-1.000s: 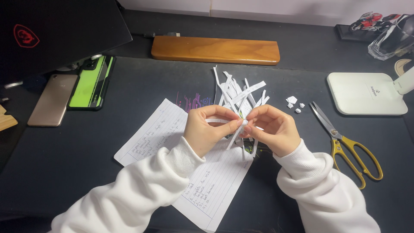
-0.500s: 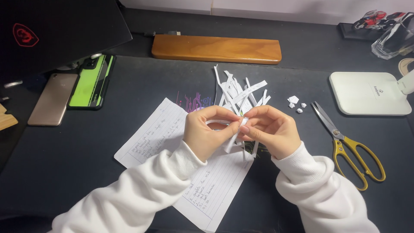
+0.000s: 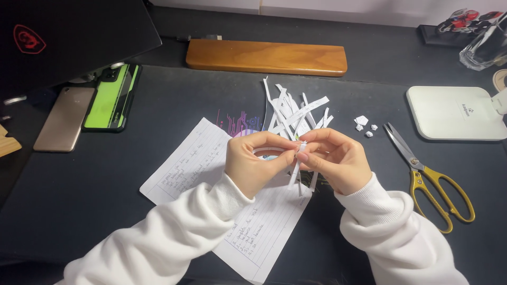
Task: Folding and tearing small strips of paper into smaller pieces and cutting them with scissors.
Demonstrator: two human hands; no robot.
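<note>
My left hand point(image 3: 253, 161) and my right hand point(image 3: 335, 158) meet over the dark desk mat, both pinching one narrow white paper strip point(image 3: 294, 171) between their fingertips. Its free end hangs down below my fingers. Just behind my hands lies a loose pile of several cut paper strips point(image 3: 293, 111). A lined sheet of handwritten paper point(image 3: 200, 163) lies under my left wrist. Three small folded white paper pieces point(image 3: 364, 125) sit to the right of the pile.
Yellow-handled scissors point(image 3: 430, 177) lie at the right, beside a white lamp base point(image 3: 457, 113). A wooden wrist rest point(image 3: 266, 57) is at the back. Two phones point(image 3: 87, 108) and a black laptop point(image 3: 68, 37) are at the left, a glass point(image 3: 483, 47) at the far right.
The hanging end of the strip has swung from a slant to nearly straight down as my fingers worked it. My hands stay in the same place.
</note>
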